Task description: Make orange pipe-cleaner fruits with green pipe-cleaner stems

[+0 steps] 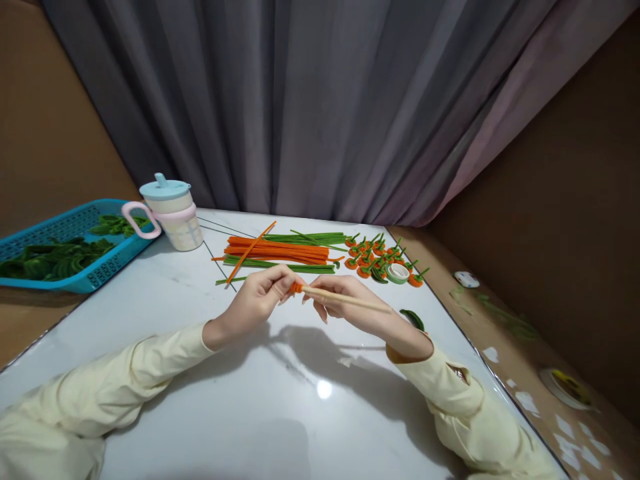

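At the centre of the head view my left hand pinches a small orange pipe cleaner coil wound round the end of a thin wooden stick. My right hand has its fingers bent round the stick close to the coil; the stick's other end points right, across this hand. Beyond the hands lie a bundle of orange pipe cleaners and green pipe cleaners behind it. A single orange pipe cleaner crosses the bundle at a slant. Several orange pieces with green stems stand grouped at the right.
A roll of tape sits beside the orange pieces. One green curled piece lies by my right wrist. At the left are a lidded cup and a blue basket holding green pieces. Paper scraps lie beyond the table's right edge.
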Available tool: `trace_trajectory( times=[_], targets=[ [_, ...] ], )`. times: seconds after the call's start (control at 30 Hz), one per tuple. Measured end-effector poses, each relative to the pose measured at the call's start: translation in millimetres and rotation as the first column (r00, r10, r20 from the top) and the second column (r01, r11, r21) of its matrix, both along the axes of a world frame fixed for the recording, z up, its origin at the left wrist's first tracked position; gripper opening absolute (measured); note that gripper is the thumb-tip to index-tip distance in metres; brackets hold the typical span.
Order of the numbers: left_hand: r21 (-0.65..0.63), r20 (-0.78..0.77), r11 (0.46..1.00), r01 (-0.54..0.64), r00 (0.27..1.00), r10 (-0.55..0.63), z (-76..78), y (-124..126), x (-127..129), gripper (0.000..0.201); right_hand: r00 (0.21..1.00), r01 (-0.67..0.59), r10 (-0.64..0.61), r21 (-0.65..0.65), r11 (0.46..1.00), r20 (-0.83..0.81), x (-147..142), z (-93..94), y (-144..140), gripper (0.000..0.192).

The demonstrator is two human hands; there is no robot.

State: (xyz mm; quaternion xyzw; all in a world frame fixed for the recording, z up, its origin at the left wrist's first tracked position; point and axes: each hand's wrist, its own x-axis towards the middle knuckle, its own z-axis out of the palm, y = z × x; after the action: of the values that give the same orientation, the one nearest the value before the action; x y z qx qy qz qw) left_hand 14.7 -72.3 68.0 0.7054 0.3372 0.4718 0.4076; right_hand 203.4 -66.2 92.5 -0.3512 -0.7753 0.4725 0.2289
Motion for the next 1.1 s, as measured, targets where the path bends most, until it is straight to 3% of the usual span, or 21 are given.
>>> trace_trajectory(
  times=[0.13, 0.23, 0.27, 0.33, 0.4, 0.5, 0.6, 0.7, 0.9, 1.1],
  targets=[
    [-0.249, 0.213, 0.968, 0.038, 0.977, 0.016, 1.7, 8, 1, 0.026, 0.95, 0.02, -0.107, 0.284, 0.959, 0.293, 10, -0.1, 5, 0.026],
    [-0.391, 0.34, 0.911, 0.133, 0.94, 0.009, -1.1, 14, 0, 0.021, 0.815, 0.023, -0.254, 0.41, 0.912, 0.52, 37, -1.5, 13, 0.028],
    [-0.435, 0.372, 0.883, 0.179, 0.928, -0.005, -4.2, 16, -1, 0.018, 0.738, 0.043, -0.327, 0.442, 0.896, 0.59, 49, -3.2, 15, 0.029],
    [-0.512, 0.423, 0.811, 0.285, 0.905, -0.051, -15.2, 20, -2, 0.013, 0.473, 0.134, -0.52, 0.525, 0.84, 0.711, 77, -9.3, 15, 0.024],
    [-0.566, 0.459, 0.735, 0.373, 0.883, -0.096, -32.2, 24, -2, 0.012, 0.244, 0.244, -0.568, 0.517, 0.821, 0.786, 105, -19.1, 10, 0.023],
    [-0.618, 0.471, 0.662, 0.423, 0.874, -0.119, -60.9, 28, 0, 0.012, 0.169, 0.321, -0.588, 0.52, 0.792, 0.791, 136, -39.4, -3, 0.021],
    [-0.66, 0.474, 0.591, 0.464, 0.867, -0.151, -79.9, 30, 2, 0.017, 0.177, 0.37, -0.615, 0.527, 0.765, 0.768, 152, -61.6, -10, 0.011],
    [-0.682, 0.462, 0.55, 0.482, 0.867, -0.186, -84.8, 32, 0, 0.014, 0.247, 0.402, -0.67, 0.555, 0.728, 0.7, 159, -78.8, -8, 0.018],
    [-0.687, 0.45, 0.528, 0.498, 0.863, -0.229, -83.0, 36, -3, 0.014, 0.525, 0.414, -0.688, 0.556, 0.72, 0.501, 165, -94.0, -4, 0.022],
    [-0.684, 0.437, 0.525, 0.506, 0.861, -0.261, -84.6, 36, -2, 0.013, 0.656, 0.472, -0.685, 0.536, 0.7, 0.317, 161, -101.9, -5, 0.028]
  ],
)
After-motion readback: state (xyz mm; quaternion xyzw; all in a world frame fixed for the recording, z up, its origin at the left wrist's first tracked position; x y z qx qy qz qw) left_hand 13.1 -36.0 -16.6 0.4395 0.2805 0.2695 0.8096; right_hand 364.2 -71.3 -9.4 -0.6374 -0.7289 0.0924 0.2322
